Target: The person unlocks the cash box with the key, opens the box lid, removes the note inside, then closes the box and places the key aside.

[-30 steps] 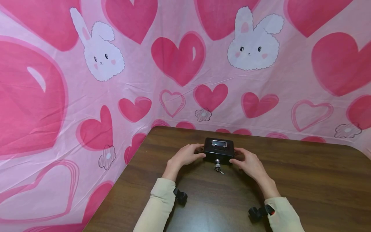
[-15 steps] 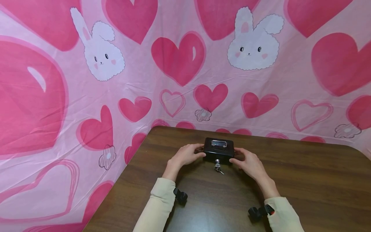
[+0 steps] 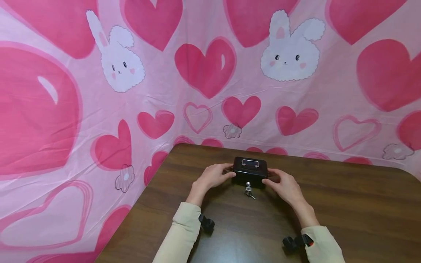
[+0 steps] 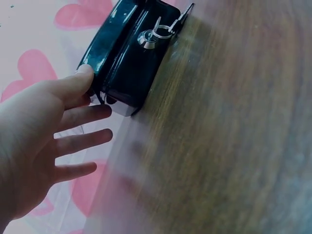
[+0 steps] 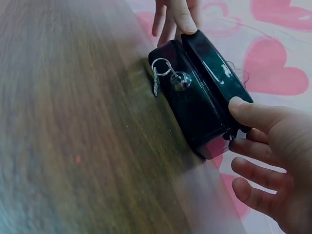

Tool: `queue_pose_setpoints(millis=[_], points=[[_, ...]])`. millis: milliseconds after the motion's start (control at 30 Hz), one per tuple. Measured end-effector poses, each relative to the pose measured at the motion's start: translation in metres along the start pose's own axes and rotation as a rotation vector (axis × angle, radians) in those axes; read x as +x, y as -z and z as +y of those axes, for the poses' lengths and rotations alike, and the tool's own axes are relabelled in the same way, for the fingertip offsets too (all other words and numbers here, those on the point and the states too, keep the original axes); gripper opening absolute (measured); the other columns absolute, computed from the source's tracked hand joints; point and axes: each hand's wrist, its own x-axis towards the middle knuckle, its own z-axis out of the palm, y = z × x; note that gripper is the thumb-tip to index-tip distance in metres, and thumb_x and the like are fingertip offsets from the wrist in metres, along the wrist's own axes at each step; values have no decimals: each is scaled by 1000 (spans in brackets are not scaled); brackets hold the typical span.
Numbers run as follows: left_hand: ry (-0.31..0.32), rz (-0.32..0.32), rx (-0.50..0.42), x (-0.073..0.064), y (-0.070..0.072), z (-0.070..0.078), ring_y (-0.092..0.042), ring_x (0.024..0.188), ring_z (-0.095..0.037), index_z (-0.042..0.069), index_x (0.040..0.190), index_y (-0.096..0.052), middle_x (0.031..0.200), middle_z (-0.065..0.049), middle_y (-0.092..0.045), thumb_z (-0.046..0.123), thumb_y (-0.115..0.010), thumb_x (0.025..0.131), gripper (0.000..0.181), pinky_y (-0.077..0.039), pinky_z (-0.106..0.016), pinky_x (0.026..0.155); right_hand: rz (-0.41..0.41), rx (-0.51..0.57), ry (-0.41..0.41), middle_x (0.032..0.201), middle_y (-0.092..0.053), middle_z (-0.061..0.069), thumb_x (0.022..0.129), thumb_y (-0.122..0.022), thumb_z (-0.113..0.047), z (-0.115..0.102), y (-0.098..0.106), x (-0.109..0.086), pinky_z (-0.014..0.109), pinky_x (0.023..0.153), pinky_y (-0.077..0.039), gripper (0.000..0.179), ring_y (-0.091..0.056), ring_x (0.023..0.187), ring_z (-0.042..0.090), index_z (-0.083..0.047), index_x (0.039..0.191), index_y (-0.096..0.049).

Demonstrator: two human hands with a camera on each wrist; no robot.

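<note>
A small black cash box (image 3: 250, 171) with a wire handle (image 3: 250, 163) on its lid stands on the wooden table, its front towards me. Keys on a ring (image 5: 156, 80) hang from the lock (image 5: 181, 81) on that front. My left hand (image 3: 214, 177) pinches the lid at the left front corner, its thumb on top and the other fingers spread beside the box. At the opposite corner my right hand (image 3: 285, 185) does the same with thumb and forefinger. In the right wrist view a narrow gap shows between lid and body at the side.
The brown table (image 3: 236, 233) spreads out in front of the box and to both sides. Behind and to the left hangs a pink cloth (image 3: 158, 84) printed with hearts and rabbits. Each wrist carries a small black camera (image 3: 207, 223).
The head view has shifted slightly. The lid's front edge looks a little raised, and its handle shows less shine than before. Both hands keep their places at the corners.
</note>
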Motion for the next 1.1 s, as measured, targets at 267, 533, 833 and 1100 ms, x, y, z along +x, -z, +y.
queue_pose_setpoints(millis=[267, 533, 833, 1100], points=[[22, 44, -6, 2, -1, 3, -64, 118, -14, 25, 141, -58, 127, 4, -70, 54, -55, 97, 53, -48, -42, 104, 42, 22, -13, 122, -68, 19, 92, -66, -50, 2, 0, 2, 48, 86, -56, 61, -66, 101, 31, -5, 133, -60], [55, 67, -29, 7, 3, 8, -58, 128, -19, 23, 139, -60, 136, 1, -64, 55, -53, 97, 53, -45, -46, 107, 88, 66, -44, 118, -69, 18, 93, -63, -53, -1, 1, 5, 49, 88, -54, 59, -64, 100, 30, -6, 130, -62], [105, 97, -115, 15, 5, 13, -56, 131, -22, 19, 139, -59, 139, -1, -61, 59, -45, 99, 58, -43, -47, 110, 198, 106, -58, 110, -72, 15, 93, -63, -54, -11, 3, 8, 43, 86, -51, 52, -64, 97, 28, -8, 117, -68], [74, 94, -272, 21, -1, 12, -53, 132, -23, 19, 146, -51, 143, -3, -56, 58, -46, 99, 61, -41, -45, 112, 309, 90, -92, 108, -74, 12, 92, -64, -54, -15, 9, 16, 39, 78, -49, 47, -67, 96, 28, -12, 111, -72]])
